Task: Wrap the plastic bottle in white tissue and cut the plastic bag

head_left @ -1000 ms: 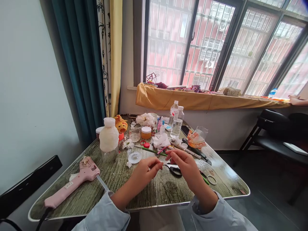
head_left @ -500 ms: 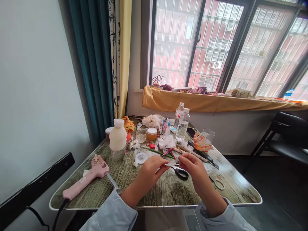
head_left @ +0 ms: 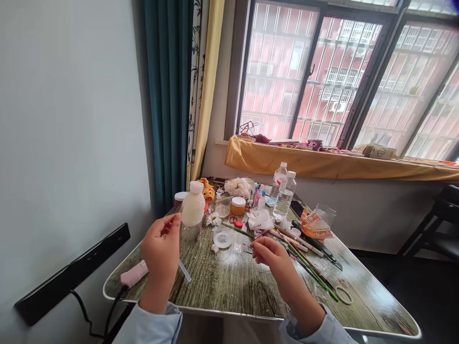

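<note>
My left hand (head_left: 160, 251) is raised over the table's left side, thumb and fingers pinched together; what they hold, if anything, I cannot make out. Just beyond its fingertips stands a bottle with a whitish coated top (head_left: 193, 205). Behind the left wrist lies a pink glue gun (head_left: 134, 274), mostly hidden, with a translucent glue stick (head_left: 184, 271) showing on the other side. My right hand (head_left: 271, 255) hovers over the middle of the table with its fingers closed. Small thin tips show by its fingertips, too small to name. Left of it lies a clear round lid (head_left: 222, 240).
Crumpled tissue (head_left: 260, 220), an orange jar (head_left: 238, 206) and two water bottles (head_left: 285, 198) stand farther back. At the right lie green sticks (head_left: 311, 272), a black-handled cutter (head_left: 326, 253), a pale ring (head_left: 343, 295) and an orange-printed plastic cup (head_left: 318, 222).
My hands have parted: the left moved left and up toward the coated bottle, while the right stayed near the middle. The white strip between them no longer shows clearly. The view has shifted left.
</note>
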A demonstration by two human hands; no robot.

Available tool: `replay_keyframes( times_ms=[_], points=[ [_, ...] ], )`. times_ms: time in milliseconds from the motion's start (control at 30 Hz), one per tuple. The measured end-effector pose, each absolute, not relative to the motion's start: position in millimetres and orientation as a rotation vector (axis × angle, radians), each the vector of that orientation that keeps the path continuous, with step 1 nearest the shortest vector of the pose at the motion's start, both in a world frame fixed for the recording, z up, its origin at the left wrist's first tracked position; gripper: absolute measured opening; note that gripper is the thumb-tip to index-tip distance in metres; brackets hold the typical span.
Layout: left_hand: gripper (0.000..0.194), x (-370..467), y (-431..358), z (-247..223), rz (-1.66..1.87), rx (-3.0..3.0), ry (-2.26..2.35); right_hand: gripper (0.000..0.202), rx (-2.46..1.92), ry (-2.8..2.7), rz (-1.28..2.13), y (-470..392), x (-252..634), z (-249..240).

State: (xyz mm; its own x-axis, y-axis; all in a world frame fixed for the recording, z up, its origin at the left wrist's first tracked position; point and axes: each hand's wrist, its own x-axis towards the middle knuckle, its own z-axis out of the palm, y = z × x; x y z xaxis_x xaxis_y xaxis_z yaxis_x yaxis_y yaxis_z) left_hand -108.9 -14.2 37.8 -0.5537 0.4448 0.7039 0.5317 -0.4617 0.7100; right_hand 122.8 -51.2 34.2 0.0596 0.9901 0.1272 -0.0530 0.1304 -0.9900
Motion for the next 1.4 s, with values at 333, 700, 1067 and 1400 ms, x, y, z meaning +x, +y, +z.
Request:
replay_keyframes(
  times_ms=[333,700,1067,1400],
  points=[
    [0.043,-121,20,19,-2.448,-1.378,-1.888,0.027,-1.147,-1.128,1.143,-47,132,-3],
    [0.027,-125,25,20,-2.128,-1.474,-1.872,0.028,-1.149,-1.141,1.147,-50,132,-2],
    [0.024,-125,22,19,-1.864,-1.543,-1.783,0.033,-1.18,-1.152,1.141,-52,130,3],
    [0.02,-125,24,18,-1.728,-1.559,-1.755,0.032,-1.156,-1.191,1.142,-53,131,1]
  ],
)
